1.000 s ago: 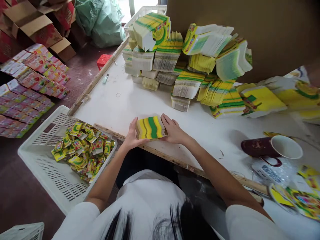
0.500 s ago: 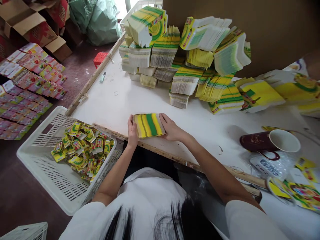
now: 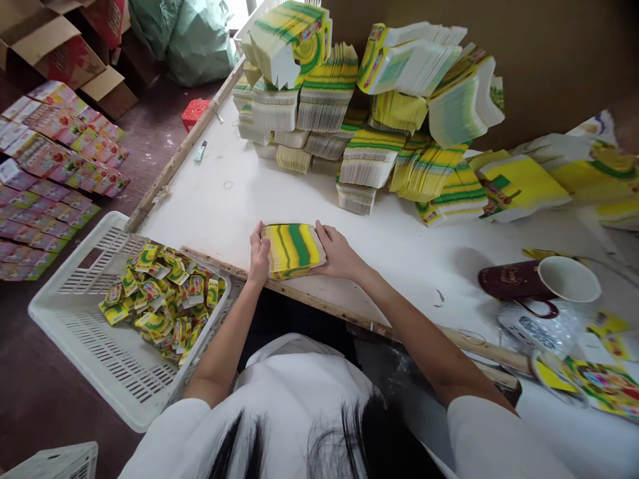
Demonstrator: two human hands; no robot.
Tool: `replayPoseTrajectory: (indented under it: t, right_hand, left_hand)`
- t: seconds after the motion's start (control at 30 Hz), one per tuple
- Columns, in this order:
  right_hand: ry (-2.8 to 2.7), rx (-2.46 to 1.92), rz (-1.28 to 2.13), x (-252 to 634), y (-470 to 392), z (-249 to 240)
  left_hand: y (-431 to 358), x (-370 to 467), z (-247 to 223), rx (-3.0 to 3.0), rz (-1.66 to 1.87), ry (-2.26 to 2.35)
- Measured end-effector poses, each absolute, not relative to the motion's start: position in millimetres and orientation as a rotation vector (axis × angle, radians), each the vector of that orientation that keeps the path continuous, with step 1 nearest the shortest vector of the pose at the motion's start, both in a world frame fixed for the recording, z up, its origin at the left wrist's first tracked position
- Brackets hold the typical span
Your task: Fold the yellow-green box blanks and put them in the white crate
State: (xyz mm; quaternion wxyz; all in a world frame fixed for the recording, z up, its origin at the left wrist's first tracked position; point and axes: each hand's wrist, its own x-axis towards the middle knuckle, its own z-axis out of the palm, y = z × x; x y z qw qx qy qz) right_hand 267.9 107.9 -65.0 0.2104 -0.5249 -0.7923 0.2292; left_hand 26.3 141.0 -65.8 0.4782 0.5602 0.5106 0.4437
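Observation:
Between my two hands is a stack of printed card blanks (image 3: 294, 247), its edges striped yellow, green and grey. My left hand (image 3: 259, 254) grips the stack's left end, thumb on the near side. At the right end my right hand (image 3: 339, 253) closes around it, thumb towards the top edge and the other fingers partly hidden. The stack is over the front edge of the white table (image 3: 210, 213). Farther back on the table, many similar blanks stand piled in bundles (image 3: 327, 90).
A white plastic basket (image 3: 64, 303) with small folded yellow boxes (image 3: 162, 296) stands at the left of the table. To the right are a maroon mug (image 3: 509, 279) and a plastic-wrapped item (image 3: 539, 329). Pink cartons (image 3: 54, 146), a red stool (image 3: 194, 113) and a green sack (image 3: 200, 46) are on the floor.
Both hands have shifted slightly left with the stack. The stack has tilted, so more of its near printed face shows. My right thumb has lifted a little.

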Motion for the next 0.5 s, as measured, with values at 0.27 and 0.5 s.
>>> replayPoseTrajectory:
  t: [0.27,0.5]
  right_hand:
    - [-2.026,-1.514,0.553,251.7,99.1,-61.5]
    - [-2.022,-1.544,0.528,239.8,101.3,-55.6]
  left_hand:
    - [116.2,27.3,-59.4,1.177,1.104,1.102]
    - [129.6,33.1,-48.9,1.133,1.136,1.177]
